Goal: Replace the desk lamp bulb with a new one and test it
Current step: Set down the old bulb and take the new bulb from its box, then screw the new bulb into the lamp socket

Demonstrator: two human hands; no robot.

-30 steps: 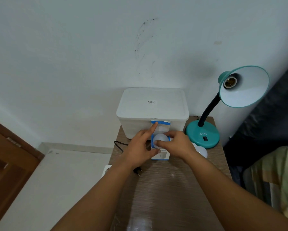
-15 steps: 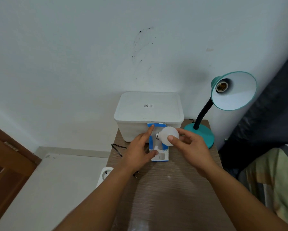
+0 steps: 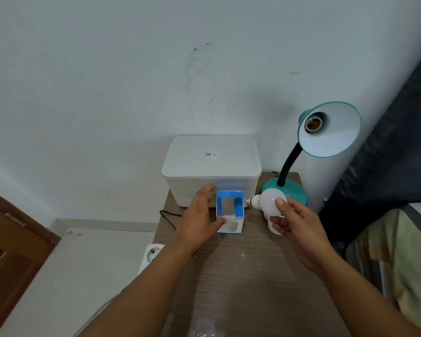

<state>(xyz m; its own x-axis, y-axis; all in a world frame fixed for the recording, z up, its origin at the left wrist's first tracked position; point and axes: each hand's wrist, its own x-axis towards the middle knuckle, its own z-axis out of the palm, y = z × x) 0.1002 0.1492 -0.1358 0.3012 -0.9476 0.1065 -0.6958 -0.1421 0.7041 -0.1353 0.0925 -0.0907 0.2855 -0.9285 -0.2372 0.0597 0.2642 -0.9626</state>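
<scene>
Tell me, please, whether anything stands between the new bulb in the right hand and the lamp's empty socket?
Nothing visible does. The right hand holds the new bulb low beside the lamp base; the socket sits open in the shade above.

A white lidded storage box (image 3: 210,164) sits at the centre against the marked wall (image 3: 107,69). Lower left, a white power strip (image 3: 151,255); far left, a wooden door (image 3: 7,239).
</scene>
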